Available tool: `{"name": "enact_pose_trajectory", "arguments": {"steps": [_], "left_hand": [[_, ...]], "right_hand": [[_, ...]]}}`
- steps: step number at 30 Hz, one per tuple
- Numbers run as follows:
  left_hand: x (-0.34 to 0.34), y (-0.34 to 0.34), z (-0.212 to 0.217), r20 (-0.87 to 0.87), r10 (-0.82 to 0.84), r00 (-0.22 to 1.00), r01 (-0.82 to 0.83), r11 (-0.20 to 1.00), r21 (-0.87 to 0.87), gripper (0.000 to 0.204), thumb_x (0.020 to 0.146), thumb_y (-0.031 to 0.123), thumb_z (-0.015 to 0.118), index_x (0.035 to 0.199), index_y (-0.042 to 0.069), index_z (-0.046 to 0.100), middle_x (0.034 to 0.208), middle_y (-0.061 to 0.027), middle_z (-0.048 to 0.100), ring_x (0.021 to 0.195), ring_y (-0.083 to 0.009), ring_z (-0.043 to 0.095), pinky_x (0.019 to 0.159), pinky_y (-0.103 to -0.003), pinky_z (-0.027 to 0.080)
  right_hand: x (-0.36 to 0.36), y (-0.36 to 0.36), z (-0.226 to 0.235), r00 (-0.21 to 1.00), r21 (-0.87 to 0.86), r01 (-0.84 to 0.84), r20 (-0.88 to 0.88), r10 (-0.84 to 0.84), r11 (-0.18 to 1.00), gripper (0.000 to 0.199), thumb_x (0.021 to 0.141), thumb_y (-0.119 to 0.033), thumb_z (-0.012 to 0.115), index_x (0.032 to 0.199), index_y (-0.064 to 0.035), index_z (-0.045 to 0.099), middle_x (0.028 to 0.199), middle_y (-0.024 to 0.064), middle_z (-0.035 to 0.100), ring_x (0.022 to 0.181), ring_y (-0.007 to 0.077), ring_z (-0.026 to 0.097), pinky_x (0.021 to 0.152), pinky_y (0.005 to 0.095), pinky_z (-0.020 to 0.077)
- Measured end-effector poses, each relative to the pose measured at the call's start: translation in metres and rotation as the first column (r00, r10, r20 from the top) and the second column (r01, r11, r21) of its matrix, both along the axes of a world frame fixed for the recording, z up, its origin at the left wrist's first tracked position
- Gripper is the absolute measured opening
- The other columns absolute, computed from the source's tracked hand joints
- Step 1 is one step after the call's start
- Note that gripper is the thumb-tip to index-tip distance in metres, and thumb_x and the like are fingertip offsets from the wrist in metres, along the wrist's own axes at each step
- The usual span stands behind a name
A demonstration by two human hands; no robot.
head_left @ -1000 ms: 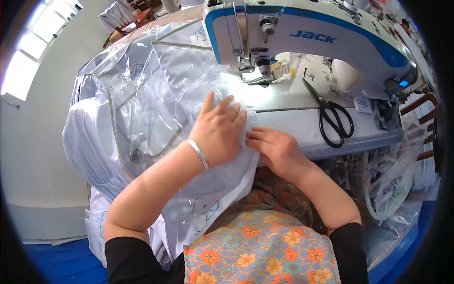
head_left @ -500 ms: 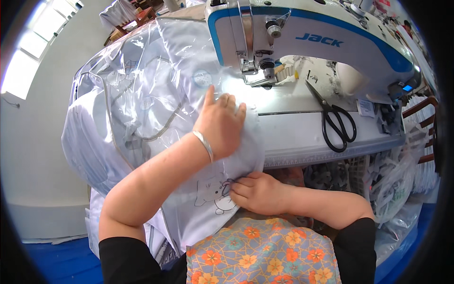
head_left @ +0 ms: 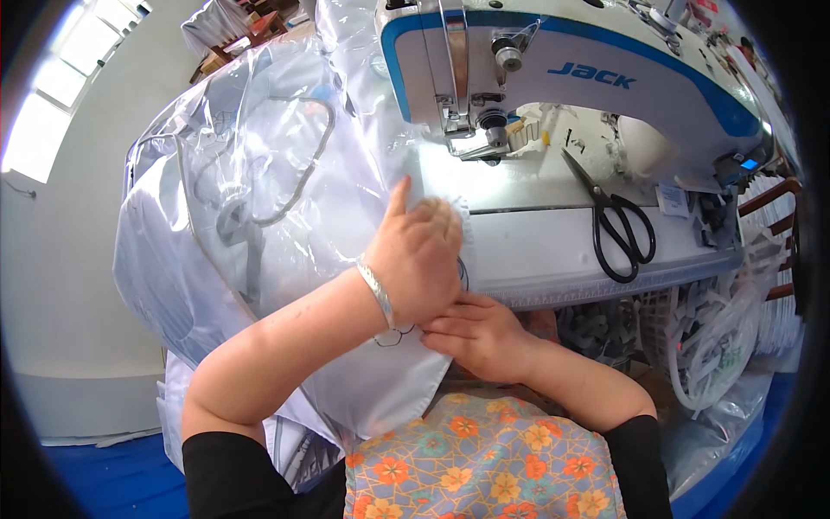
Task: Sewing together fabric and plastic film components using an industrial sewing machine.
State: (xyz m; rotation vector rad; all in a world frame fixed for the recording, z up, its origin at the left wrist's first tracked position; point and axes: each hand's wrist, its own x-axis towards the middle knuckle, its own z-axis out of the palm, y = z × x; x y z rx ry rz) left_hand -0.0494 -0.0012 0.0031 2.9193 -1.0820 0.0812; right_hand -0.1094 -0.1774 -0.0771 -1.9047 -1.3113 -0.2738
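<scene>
A white fabric piece (head_left: 372, 389) with a line-drawn cartoon print lies under glossy clear plastic film (head_left: 285, 164) to the left of the sewing machine (head_left: 553, 69). My left hand (head_left: 417, 255), with a silver bangle at the wrist, rests palm down on the layers, its fingers apart. Just nearer to me, my right hand (head_left: 484, 337) closes on the fabric's right edge; its fingertips meet the heel of my left hand. Part of the print is covered by my hands. The presser foot (head_left: 480, 151) stands beyond my left fingertips, apart from them.
Black-handled scissors (head_left: 618, 225) lie on the machine bed to the right. Below the table edge (head_left: 562, 298) are a white basket (head_left: 661, 333) of grey scraps and a clear plastic bag (head_left: 718, 346). A wooden chair back (head_left: 782, 225) stands at the far right.
The fabric and film have slid away from me, with the grey trim curve now farther up. My left hand has shifted right and nearer, and my right hand has moved slightly right.
</scene>
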Motion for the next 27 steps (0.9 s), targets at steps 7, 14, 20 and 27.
{"name": "enact_pose_trajectory", "arguments": {"steps": [7, 14, 20, 27], "left_hand": [[0.037, 0.001, -0.038, 0.18, 0.179, 0.967, -0.181, 0.983, -0.009, 0.049, 0.084, 0.015, 0.049, 0.131, 0.002, 0.057, 0.136, -0.0265, 0.054, 0.132, -0.0348, 0.049, 0.118, -0.06, 0.018], [0.038, -0.007, 0.01, -0.263, 0.22, 0.939, -0.216, 0.975, 0.045, 0.042, 0.081, 0.015, 0.058, 0.121, 0.005, 0.064, 0.132, -0.0174, 0.058, 0.131, -0.0301, 0.05, 0.118, -0.061, 0.02], [0.025, 0.004, -0.031, 0.261, 0.128, 0.957, -0.09, 0.984, -0.154, 0.04, 0.081, 0.017, 0.059, 0.119, 0.002, 0.062, 0.124, -0.0173, 0.059, 0.13, -0.0294, 0.049, 0.116, -0.064, 0.022], [0.053, 0.0, -0.043, 0.314, 0.166, 0.935, -0.082, 0.961, -0.262, 0.025, 0.081, 0.014, 0.058, 0.103, 0.004, 0.063, 0.118, -0.017, 0.061, 0.117, -0.032, 0.057, 0.117, -0.062, 0.022]], "right_hand": [[-0.002, 0.004, 0.024, 0.955, -0.03, 0.263, 0.149, -0.256, 0.964, 0.028, 0.08, -0.013, 0.066, 0.106, -0.0159, 0.073, 0.126, 0.0053, 0.065, 0.118, 0.0213, 0.059, 0.104, 0.0417, 0.0458], [-0.016, -0.003, -0.002, 0.978, 0.054, 0.183, 0.091, -0.188, 0.982, 0.029, 0.076, -0.011, 0.067, 0.104, -0.0159, 0.074, 0.108, 0.0024, 0.066, 0.101, 0.0224, 0.063, 0.095, 0.0424, 0.052], [0.003, -0.005, 0.009, 0.976, 0.004, 0.217, 0.001, -0.217, 0.976, 0.031, 0.073, -0.008, 0.068, 0.103, -0.0123, 0.074, 0.107, 0.0034, 0.067, 0.102, 0.0237, 0.064, 0.098, 0.045, 0.0517], [0.004, 0.003, 0.013, 0.939, -0.002, 0.334, 0.085, -0.333, 0.942, 0.027, 0.074, -0.007, 0.068, 0.1, -0.009, 0.074, 0.111, 0.0061, 0.068, 0.108, 0.0274, 0.063, 0.098, 0.0454, 0.0514]]}}
